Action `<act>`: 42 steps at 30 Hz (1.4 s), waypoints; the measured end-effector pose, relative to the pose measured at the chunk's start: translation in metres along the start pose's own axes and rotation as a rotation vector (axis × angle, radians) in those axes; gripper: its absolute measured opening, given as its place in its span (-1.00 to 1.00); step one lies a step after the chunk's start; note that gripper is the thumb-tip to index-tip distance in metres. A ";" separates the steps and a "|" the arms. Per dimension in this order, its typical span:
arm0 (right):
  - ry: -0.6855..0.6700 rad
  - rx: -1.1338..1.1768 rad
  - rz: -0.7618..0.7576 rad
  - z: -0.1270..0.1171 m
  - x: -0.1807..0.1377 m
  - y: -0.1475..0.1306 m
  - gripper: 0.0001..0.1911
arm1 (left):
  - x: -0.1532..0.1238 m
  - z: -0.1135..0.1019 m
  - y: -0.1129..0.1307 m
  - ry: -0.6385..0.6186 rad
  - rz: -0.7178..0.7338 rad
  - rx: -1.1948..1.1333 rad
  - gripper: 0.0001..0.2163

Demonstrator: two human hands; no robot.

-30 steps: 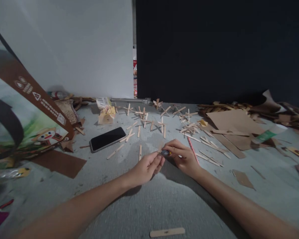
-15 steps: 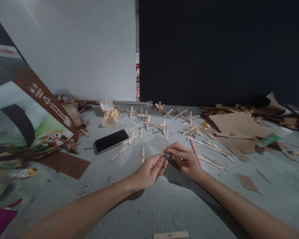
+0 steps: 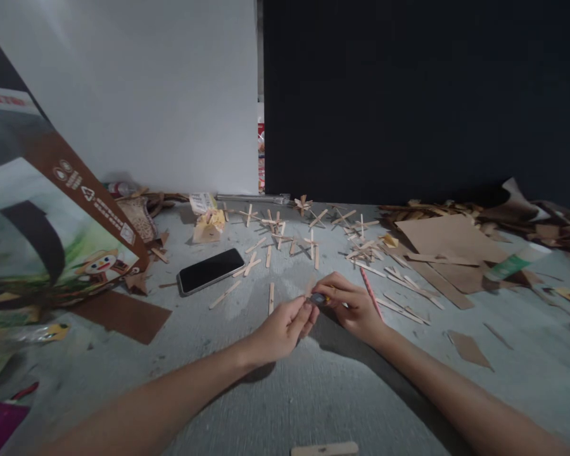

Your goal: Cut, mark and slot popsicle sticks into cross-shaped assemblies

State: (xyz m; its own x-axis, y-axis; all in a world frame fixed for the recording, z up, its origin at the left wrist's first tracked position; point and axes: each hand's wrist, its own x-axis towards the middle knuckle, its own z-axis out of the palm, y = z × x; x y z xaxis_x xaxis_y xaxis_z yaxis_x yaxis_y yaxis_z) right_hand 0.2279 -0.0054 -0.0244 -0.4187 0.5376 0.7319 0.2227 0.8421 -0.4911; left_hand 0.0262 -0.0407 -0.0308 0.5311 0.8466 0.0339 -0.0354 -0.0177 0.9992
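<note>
Head—right hand (image 3: 356, 308) grip closed on grey object (image 3: 318, 298); left hand (image 3: 284, 325) pinching stick (image 3: 310, 284); unchanged.

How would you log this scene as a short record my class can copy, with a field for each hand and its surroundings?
Left hand: pinches a thin wooden piece, partly hidden
Right hand: holds a small grey-and-yellow object, kind unclear
Beside right hand: red striped stick
Beyond hands: crossed wooden sticks
Near edge: one loose stick, cut off by the frame
Left side: phone, screen dark; printed bag
Right side: cardboard pieces
Backdrop: white panel, black panel
</note>
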 end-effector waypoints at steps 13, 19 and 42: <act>-0.012 0.028 0.010 -0.001 0.002 -0.004 -0.70 | 0.002 0.001 0.002 -0.006 0.010 -0.037 -0.45; -0.007 0.023 -0.014 -0.002 0.002 -0.001 -0.68 | -0.001 0.000 0.002 0.000 0.043 0.034 -0.50; -0.016 0.044 -0.012 0.000 0.001 -0.003 -0.67 | 0.000 0.001 0.001 -0.042 0.013 0.001 -0.46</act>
State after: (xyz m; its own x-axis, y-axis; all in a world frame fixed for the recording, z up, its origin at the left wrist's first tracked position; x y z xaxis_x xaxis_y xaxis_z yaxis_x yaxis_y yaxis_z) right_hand 0.2271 -0.0075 -0.0220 -0.4351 0.5261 0.7307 0.1789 0.8459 -0.5025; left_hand 0.0270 -0.0411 -0.0302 0.5661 0.8230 0.0476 -0.0419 -0.0289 0.9987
